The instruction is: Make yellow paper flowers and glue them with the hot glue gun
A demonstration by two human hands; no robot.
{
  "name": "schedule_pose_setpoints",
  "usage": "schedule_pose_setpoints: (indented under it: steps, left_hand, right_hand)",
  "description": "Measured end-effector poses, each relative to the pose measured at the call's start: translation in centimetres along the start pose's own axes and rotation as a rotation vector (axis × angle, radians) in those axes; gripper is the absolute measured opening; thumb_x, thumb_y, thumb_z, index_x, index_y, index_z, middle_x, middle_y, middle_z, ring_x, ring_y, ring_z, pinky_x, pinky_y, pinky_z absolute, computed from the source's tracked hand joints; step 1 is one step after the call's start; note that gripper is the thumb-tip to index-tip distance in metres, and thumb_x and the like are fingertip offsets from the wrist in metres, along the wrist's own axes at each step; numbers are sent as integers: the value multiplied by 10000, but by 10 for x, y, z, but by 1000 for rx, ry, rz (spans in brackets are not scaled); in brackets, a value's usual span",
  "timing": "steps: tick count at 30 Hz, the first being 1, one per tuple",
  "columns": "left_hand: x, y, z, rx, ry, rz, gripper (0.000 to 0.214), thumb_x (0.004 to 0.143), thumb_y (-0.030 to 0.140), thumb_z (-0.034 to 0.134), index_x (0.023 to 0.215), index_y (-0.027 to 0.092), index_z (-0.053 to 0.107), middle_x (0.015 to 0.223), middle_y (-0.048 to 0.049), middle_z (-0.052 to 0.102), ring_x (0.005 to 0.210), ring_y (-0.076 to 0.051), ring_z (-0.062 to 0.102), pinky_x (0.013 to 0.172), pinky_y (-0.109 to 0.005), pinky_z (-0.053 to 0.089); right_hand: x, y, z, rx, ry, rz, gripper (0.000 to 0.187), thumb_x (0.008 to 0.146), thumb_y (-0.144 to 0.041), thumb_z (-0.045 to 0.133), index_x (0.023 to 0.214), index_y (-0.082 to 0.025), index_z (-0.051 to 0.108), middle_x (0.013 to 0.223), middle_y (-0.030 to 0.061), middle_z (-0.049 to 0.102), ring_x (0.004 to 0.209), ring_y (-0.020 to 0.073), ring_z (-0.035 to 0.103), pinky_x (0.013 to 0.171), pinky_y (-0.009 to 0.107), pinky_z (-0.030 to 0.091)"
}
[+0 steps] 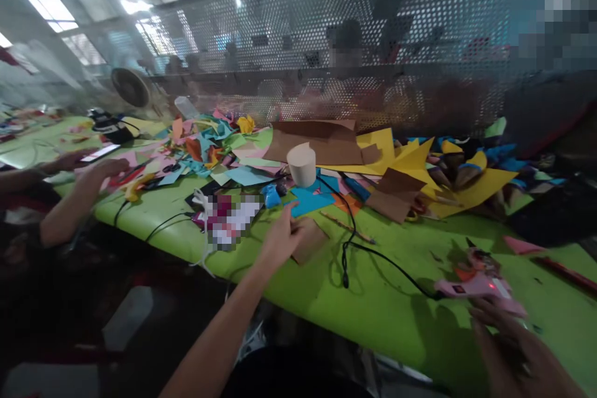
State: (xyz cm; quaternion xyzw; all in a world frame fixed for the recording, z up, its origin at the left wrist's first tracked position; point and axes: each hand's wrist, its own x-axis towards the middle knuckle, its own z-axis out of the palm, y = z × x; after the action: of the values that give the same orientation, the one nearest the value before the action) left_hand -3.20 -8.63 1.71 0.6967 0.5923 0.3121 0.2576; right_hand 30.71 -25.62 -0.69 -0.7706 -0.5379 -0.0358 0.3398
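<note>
My left hand point(281, 233) is closed on a small piece of brown paper point(310, 240), pinching its left edge over the green table. At the lower right my right hand point(517, 342) is dark and slightly blurred, its thumb and fingers apart. Its fingertips are right beside a pink glue gun point(476, 287) with a lit red light; whether they touch it I cannot make out. The gun lies on the table with its black cord point(392, 261) running left. A cream-coloured roll point(301, 165) stands beyond my left hand, near blue paper point(313, 199).
Brown sheets point(317, 140), yellow paper point(480, 193) and colourful scraps cover the back of the green table point(387, 317). A pencil point(347, 228) lies near the cord. At left, another person's hands point(105, 171) are near a yellow glue gun point(138, 188). A perforated screen point(289, 31) stands behind.
</note>
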Motion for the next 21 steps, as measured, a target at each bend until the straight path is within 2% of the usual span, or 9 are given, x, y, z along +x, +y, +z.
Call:
schedule_pose_setpoints:
  steps: [2,4,6,8,11,13,16,19,21]
  left_hand:
    - [-11,-2,-3,53,61,-32,578,871,150,549,1420,216,381,973,-45,626,847,-201,632,798,-334,494]
    - [-24,-2,-7,142,25,-53,559,889,190,554,1424,216,393,1072,-83,642,919,-237,650,828,-374,513]
    - [-37,-3,-14,255,-12,-9,448,902,248,567,1345,232,499,1175,-107,627,1015,-279,641,872,-424,518]
    - [-49,-7,-22,341,6,89,410,905,300,588,1311,256,543,1331,-114,565,1196,-320,567,979,-485,479]
    - [-59,-14,-30,378,-21,221,436,932,302,568,1364,289,517,1506,-88,460,1401,-319,398,1092,-525,396]
    - [-61,-18,-32,365,-107,300,419,962,318,532,1380,304,511,1530,-60,459,1437,-290,363,1139,-534,346]
    - [-64,-20,-30,361,-215,369,400,988,399,489,1378,317,521,1528,-36,481,1434,-276,381,1171,-593,279]
    - [-70,-21,-27,390,-236,391,432,980,438,492,1396,319,510,1546,-44,458,1443,-303,369,1155,-660,262]
    - [-76,-22,-26,409,-228,400,450,972,427,509,1410,327,496,1556,-42,442,1448,-316,359,1146,-682,261]
  right_hand:
    - [-1,-9,0,14,67,40,499,925,-612,463,1177,-234,669,1140,117,727,789,318,719,592,395,512]
    - [-2,-19,0,44,128,84,442,921,-584,501,1160,-257,678,1115,112,733,825,330,720,640,404,513]
    - [-2,-31,2,73,148,81,426,914,-578,525,1140,-253,682,1096,111,735,816,326,717,677,414,513]
    - [1,-46,5,94,148,-7,400,917,-552,543,1119,-237,686,1065,96,741,804,303,713,714,410,516]
    - [19,-74,14,123,126,-285,253,937,-436,573,1048,-244,696,974,50,756,795,242,705,754,365,515]
    - [38,-97,24,141,-6,-489,221,954,-388,552,1044,-245,694,965,46,761,840,232,702,797,362,512]
    - [70,-134,46,88,-258,-625,217,961,-325,526,1034,-237,711,1012,68,766,964,260,681,855,391,500]
    - [92,-165,73,-147,-419,-630,223,938,-255,525,1052,-229,715,1043,76,761,1012,263,652,846,374,486]
    - [99,-177,89,-226,-425,-588,206,897,-193,536,977,-204,725,943,106,756,962,283,644,791,375,469]
